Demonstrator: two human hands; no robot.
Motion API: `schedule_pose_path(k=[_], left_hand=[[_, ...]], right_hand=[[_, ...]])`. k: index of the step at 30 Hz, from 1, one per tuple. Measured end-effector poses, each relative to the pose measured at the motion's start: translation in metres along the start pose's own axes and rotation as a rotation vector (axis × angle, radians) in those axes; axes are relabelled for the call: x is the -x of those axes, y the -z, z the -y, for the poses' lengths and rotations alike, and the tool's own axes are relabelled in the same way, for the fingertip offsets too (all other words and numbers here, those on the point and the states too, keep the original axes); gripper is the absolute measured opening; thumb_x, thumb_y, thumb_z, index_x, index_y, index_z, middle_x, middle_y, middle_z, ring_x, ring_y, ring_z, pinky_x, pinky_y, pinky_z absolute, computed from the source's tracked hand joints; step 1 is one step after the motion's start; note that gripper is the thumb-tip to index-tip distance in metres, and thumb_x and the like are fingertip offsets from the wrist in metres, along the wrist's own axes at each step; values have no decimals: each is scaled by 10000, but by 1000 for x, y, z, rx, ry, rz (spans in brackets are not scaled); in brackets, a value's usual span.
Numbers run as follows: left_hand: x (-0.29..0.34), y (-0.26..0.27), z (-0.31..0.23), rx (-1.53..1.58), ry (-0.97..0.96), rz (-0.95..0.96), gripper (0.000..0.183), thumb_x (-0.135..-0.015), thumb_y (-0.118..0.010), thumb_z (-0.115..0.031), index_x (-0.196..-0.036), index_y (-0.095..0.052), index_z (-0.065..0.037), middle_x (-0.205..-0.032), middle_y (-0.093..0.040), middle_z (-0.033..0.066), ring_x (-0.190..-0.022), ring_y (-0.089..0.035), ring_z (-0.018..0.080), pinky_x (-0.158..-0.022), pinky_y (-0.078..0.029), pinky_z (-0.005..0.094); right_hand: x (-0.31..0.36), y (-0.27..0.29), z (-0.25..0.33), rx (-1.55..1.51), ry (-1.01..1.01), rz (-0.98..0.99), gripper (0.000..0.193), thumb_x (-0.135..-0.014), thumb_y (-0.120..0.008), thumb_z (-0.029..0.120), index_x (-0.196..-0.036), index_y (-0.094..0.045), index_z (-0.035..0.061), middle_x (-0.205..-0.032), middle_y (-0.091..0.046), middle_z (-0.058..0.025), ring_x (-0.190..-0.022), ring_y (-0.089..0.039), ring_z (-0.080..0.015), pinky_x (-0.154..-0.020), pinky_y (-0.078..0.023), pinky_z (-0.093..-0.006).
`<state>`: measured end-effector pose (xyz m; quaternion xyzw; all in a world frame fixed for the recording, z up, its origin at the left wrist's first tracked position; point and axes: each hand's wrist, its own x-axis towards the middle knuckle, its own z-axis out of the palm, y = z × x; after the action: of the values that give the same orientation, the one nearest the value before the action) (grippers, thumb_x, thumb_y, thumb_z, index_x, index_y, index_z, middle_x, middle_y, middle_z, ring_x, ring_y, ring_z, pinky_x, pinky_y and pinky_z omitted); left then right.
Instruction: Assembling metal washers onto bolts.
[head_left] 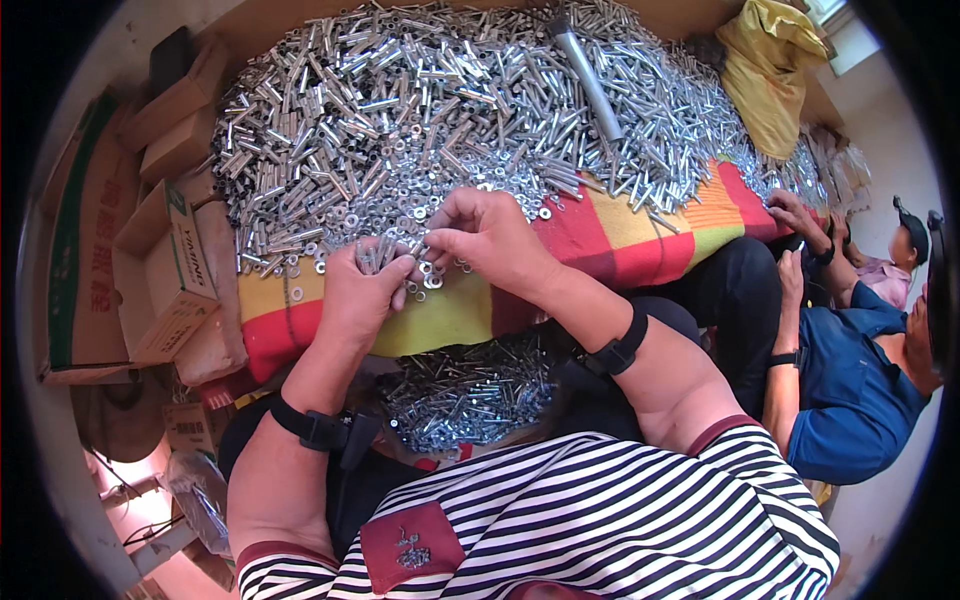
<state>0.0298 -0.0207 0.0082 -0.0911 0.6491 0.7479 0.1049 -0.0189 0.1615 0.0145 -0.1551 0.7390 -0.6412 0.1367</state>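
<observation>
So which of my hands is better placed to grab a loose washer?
Probably your right hand: it's close beside loose washers, though I can't tell whether its fingers already pinch something. Your left hand looks occupied, holding several slim metal pieces.

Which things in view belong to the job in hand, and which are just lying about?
Seemingly in the job:
left hand, holding small metal pieces
right hand, beside them
loose washers
heap of metal parts
checked cloth under the heap

Apparently just lying about:
yellow sack
open carton
long grey tube
</observation>
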Motion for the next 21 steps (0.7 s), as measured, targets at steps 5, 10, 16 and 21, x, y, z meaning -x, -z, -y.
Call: schedule_pose_path(k=[5,10,16,21], left_hand=[[-1,-10,0,-3,-27,50,63,-848,-616,-3,-907,-597,1,-707,-650,81,-459,-505,77,-398,-366,199],[-10,3,-7,480,395,314,96,-871,-619,-49,-943,-595,8,-729,-624,83,-462,-473,62,-376,-315,163],[-14,-6,-16,270,307,228,80,-873,-607,-36,-939,-607,8,-716,-609,72,-451,-454,48,-356,-285,159],[-27,10,-15,317,272,331,74,-868,-603,-29,-928,-610,14,-710,-609,71,-426,-435,49,-350,-278,168]], right_hand=[[9,7,3,-25,79,-22,138,-829,-619,-33,-965,-637,-49,-822,-663,-86,-739,-658,-126,-657,-542,-260],[12,10,-4,185,510,-119,151,-803,-641,-31,-939,-696,1,-808,-656,-63,-716,-638,-119,-651,-519,-251],[13,12,-3,-74,151,-62,130,-786,-661,-13,-896,-722,22,-786,-649,-61,-687,-628,-110,-613,-500,-237],[5,6,-2,131,419,-102,126,-835,-638,-7,-948,-691,-26,-807,-635,-57,-677,-603,-90,-621,-492,-227]])
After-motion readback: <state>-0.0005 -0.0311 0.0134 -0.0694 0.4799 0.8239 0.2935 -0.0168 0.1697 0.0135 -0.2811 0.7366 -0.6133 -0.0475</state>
